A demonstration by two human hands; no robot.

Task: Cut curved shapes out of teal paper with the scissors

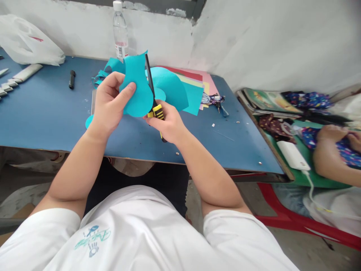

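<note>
My left hand (108, 99) pinches a turquoise sheet of paper (138, 86), thumb on the front and fingers behind. The sheet has a rounded lower edge and a pointed upper right corner. My right hand (169, 122) is closed around the yellow-and-black striped handle of a pair of scissors (158, 111). Their long dark blade points up along the sheet's right edge; how far the blades are apart is hard to see. Behind them lies more turquoise paper (175, 88) on the blue table. Curled turquoise offcuts (99, 77) are left of the sheet, partly hidden by my left hand.
A plastic bottle (120, 32) stands against the wall. A white plastic bag (28, 39) and a black marker-like object (72, 79) lie left. Coloured sheets (210, 84) and keys (218, 101) are at the right. Another person's arm (332, 150) rests by a white power bank (293, 155).
</note>
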